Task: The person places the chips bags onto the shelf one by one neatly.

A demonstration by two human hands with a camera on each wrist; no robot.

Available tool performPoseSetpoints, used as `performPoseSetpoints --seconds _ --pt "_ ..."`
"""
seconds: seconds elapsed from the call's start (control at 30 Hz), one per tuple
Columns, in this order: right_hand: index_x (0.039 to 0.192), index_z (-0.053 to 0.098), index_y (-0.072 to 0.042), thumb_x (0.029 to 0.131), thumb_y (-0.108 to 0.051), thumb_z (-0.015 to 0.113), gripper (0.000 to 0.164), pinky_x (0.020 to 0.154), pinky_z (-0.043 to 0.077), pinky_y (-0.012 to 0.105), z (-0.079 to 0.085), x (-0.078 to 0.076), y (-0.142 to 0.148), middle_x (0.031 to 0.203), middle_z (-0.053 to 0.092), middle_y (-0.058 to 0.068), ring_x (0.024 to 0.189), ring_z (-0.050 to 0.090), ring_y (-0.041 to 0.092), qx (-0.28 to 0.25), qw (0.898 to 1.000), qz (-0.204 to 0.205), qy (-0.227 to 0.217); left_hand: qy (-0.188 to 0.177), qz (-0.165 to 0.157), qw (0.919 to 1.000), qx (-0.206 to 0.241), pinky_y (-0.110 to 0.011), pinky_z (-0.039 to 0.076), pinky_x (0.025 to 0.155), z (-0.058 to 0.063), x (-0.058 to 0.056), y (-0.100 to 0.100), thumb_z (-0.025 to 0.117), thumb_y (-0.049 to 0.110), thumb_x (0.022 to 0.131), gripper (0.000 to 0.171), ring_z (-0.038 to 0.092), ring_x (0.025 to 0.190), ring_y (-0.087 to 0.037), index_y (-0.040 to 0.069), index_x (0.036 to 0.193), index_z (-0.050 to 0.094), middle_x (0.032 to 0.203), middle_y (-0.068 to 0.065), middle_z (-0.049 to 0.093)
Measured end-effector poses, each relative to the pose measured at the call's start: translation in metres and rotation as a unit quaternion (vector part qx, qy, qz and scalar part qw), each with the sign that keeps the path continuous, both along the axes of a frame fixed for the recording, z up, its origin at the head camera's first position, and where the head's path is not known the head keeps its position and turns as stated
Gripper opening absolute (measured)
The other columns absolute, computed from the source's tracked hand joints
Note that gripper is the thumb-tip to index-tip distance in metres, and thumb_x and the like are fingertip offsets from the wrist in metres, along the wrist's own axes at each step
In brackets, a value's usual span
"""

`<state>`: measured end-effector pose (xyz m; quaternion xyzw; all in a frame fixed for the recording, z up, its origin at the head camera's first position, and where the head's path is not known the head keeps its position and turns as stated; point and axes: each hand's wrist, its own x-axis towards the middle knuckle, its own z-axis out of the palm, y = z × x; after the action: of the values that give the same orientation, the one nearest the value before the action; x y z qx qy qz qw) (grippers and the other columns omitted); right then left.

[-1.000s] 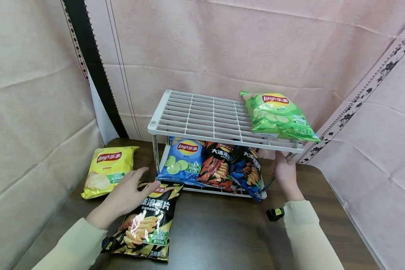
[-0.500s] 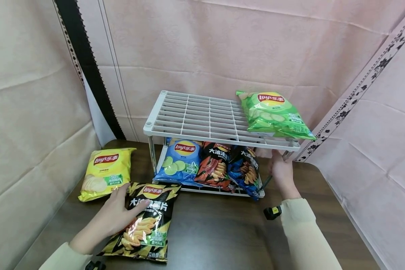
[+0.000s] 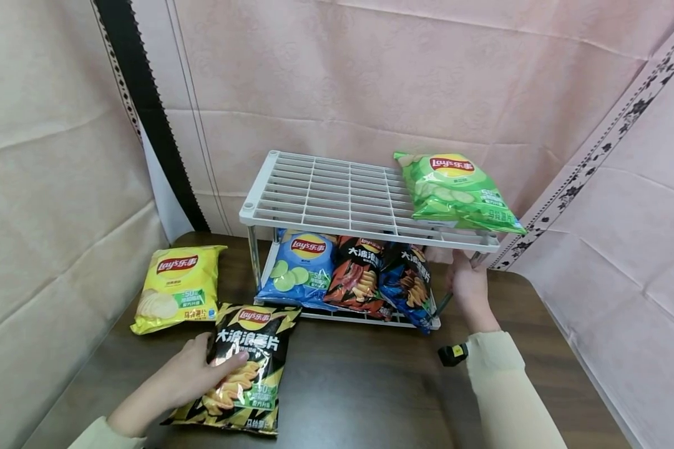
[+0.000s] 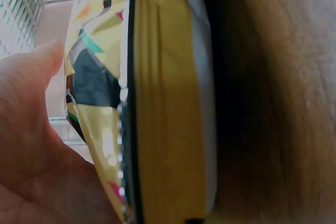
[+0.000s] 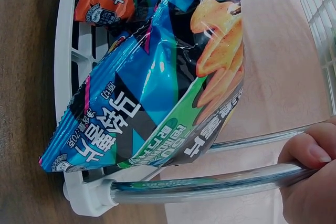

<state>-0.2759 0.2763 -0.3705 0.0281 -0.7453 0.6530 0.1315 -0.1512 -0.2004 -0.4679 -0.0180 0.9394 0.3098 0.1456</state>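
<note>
Chip bag (image 3: 261, 374), black, lies on desk (image 3: 371, 386) — left grip (image 3: 186, 374) at its side, cannot tell if closed; right grip (image 3: 472, 290) holds rack post (image 5: 210, 184). Step seems grasping; next move needs firm pinch.

"What colours did the front bag (image 3: 249, 381) have?"
"Black with jagged gold patches and a green label (image 3: 261, 396)."
"And the rack (image 3: 348, 229)?"
"White, its top a grid, its posts (image 3: 253, 254) silvery."
"The bag on top (image 3: 455, 193)?"
"Bright green, with a red-and-yellow logo (image 3: 452, 165)."
"And the table (image 3: 359, 386)?"
"Dark brown, wood-grained; the backdrop cloth (image 3: 314, 75) was pale pink."
</note>
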Motion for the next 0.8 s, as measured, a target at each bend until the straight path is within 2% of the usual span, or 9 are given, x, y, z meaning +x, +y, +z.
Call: performPoseSetpoints --seconds 0.17,0.27,0.53,0.8 --pt "0.063 0.035 -0.001 0.107 -0.025 0.033 0.050 0.042 0.028 0.042 0.0005 0.0006 0.0007 0.044 0.036 0.002 0.038 0.032 0.021 -0.005 1.000 0.017 0.016 -0.014 -0.007 0.9999 -0.005 -0.066 0.039 0.089 -0.0019 0.0001 0.0018 0.051 0.080 0.078 0.123 0.035 0.123 -0.060 -0.020 0.140 0.018 0.137 -0.048 0.024" --pt "0.062 0.035 -0.001 0.107 -0.026 0.033 0.051 0.040 0.029 0.038 0.0002 0.0009 0.0005 0.043 0.036 0.001 0.037 0.031 0.020 -0.010 1.000 0.022 0.014 -0.023 -0.014 0.9996 -0.005 -0.066 0.039 0.088 -0.0022 0.0001 0.0027 0.054 0.079 0.077 0.124 0.033 0.123 -0.061 -0.021 0.141 0.017 0.137 -0.049 0.020" --pt "0.059 0.033 -0.005 0.107 -0.024 0.033 0.052 0.040 0.027 0.038 -0.0004 0.0000 0.0003 0.043 0.035 0.001 0.037 0.030 0.020 -0.021 0.999 0.021 0.011 -0.029 -0.023 0.9992 0.015 -0.068 0.037 0.089 -0.0008 -0.0014 0.0027 0.058 0.075 0.078 0.122 0.027 0.126 -0.062 -0.019 0.142 0.013 0.140 -0.049 0.015" --pt "0.056 0.034 -0.004 0.106 -0.025 0.034 0.054 0.040 0.029 0.037 -0.0010 -0.0009 0.0004 0.043 0.036 0.002 0.037 0.031 0.020 -0.016 1.000 0.010 0.005 -0.032 -0.022 0.9980 0.051 -0.063 0.041 0.089 0.0023 -0.0016 0.0060 0.064 0.070 0.079 0.123 0.042 0.122 -0.054 -0.017 0.144 0.005 0.138 -0.045 0.029"
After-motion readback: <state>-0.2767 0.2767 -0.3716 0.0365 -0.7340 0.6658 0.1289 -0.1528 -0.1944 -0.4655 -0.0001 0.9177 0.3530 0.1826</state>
